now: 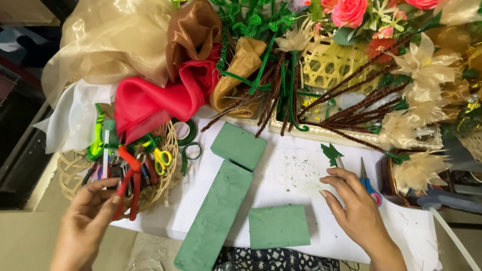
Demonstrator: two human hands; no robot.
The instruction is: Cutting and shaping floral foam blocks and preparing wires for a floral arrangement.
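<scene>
My left hand (85, 221) reaches to the front of a woven basket (168, 165) of tools, its fingertips touching the red-handled pliers (131, 183) that hang over the rim. My right hand (354, 206) rests on the white table sheet (296, 170), fingers spread and holding nothing, close to small blue-and-pink scissors (369, 183). Between my hands lie three pieces of green floral foam: a long block (216, 216), a square piece (278, 226) and a smaller piece (238, 145) farther back.
Red (155, 98), beige and brown organza fabric is piled at the back left. Green and brown pipe-cleaner stems (281, 85), cream fabric flowers (419, 113) and pink roses (349, 12) crowd the back right. Green tape rolls (191, 150) sit by the basket.
</scene>
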